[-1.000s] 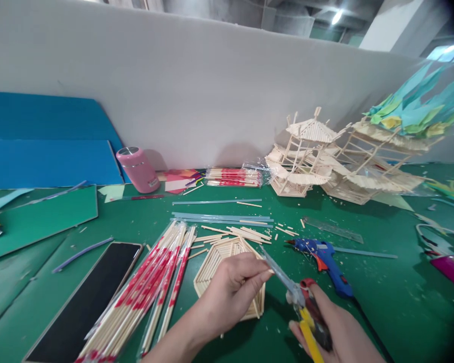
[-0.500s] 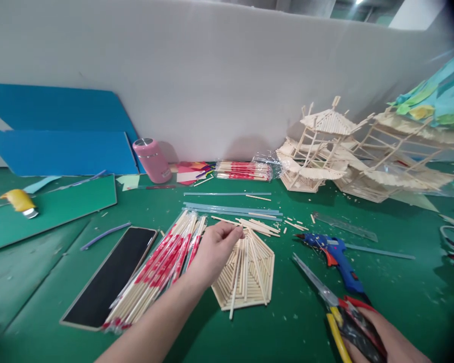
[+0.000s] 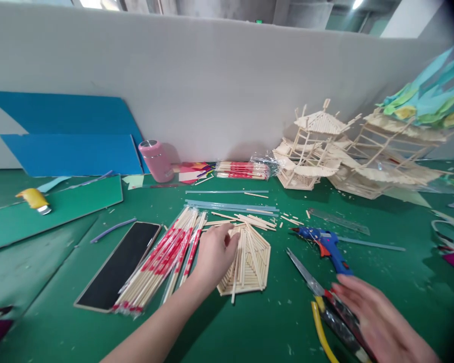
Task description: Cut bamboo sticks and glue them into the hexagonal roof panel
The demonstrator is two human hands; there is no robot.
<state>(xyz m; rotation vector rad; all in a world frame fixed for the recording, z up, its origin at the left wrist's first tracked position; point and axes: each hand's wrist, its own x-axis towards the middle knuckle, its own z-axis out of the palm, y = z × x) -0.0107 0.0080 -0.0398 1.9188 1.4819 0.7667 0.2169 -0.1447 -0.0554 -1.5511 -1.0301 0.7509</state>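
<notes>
My left hand is over the upper left of a many-sided panel of thin wooden sticks. Its thumb and fingers are bent together near the tops of loose sticks lying on the panel; whatever is between them is hidden. Lower right, my right hand has its fingers stretched out, beside and partly over scissors with long silver blades and red and yellow handle parts. Just beyond those fingers lies a blue glue gun. Short cut sticks are scattered behind the panel.
Wrapped stick bundles and a black phone lie left of the panel. Blue-tinted glue sticks, a clear ruler and a pink flask are farther back. Wooden stick pavilions stand back right; a yellow cutter lies left.
My right hand has let go of the scissors, its fingers now stretched out toward the glue gun. My left hand has drawn slightly left from the panel's top. The view has shifted slightly.
</notes>
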